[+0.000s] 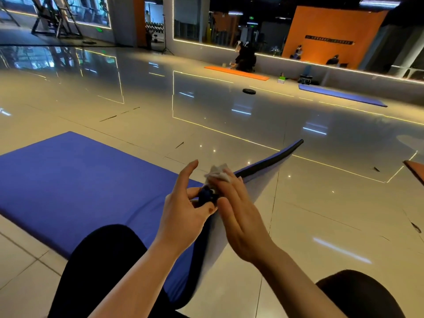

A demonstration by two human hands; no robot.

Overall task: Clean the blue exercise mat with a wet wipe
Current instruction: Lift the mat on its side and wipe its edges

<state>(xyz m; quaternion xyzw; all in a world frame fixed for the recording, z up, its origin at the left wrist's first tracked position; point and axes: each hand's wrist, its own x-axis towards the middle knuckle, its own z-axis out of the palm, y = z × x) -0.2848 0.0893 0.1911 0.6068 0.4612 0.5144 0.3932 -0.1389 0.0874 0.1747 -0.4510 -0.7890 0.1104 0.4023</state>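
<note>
The blue exercise mat (pixel 68 180) lies on the shiny floor in front of me, its right edge lifted off the floor so the pale underside shows. My left hand (pixel 183 210) pinches that raised edge between thumb and lower fingers, with the index finger stretched up. My right hand (pixel 238 216) lies flat with straight fingers against the outer side of the raised edge, pressing a crumpled white wet wipe (pixel 218 174) onto it. Part of the wipe sticks out above the fingertips.
My knees in dark trousers (pixel 103 267) frame the bottom of the view. Farther off lie an orange mat (pixel 236 72) with a person on it, another blue mat (pixel 341 95) and a black weight plate (pixel 249 91). An orange edge (pixel 415 171) shows at right.
</note>
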